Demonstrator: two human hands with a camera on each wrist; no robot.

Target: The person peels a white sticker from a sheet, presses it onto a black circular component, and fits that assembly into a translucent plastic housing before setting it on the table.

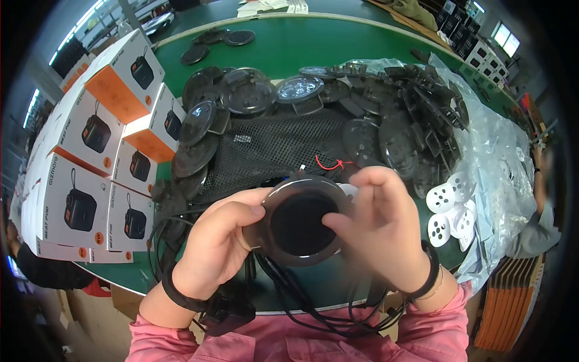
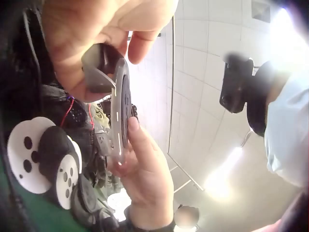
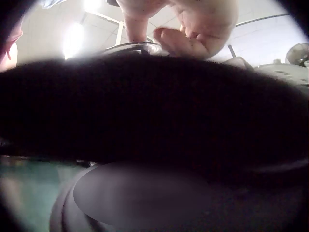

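Observation:
My left hand point(image 1: 214, 241) holds a round, see-through dark plastic disc point(image 1: 279, 253) by its left edge, thumb on the front rim and fingers behind. A black round pad point(image 1: 298, 224) covers the disc's middle. Side-on in the left wrist view, the disc point(image 2: 116, 128) has a bent bracket point(image 2: 99, 70) at its back, within the left hand's grip. My right hand point(image 1: 386, 232), partly blurred, touches the pad with its outstretched thumb, its other fingers raised beside the disc. A dark shape blocks most of the right wrist view.
Many similar dark plastic pieces point(image 1: 247, 93) lie around a black mesh bag point(image 1: 271, 145). White round stickers with holes point(image 1: 440, 198) sit on a clear plastic bag point(image 1: 497, 175) at right. Stacked Beat Pod boxes point(image 1: 78, 202) stand at left. Black cables point(image 1: 289, 289) hang near my lap.

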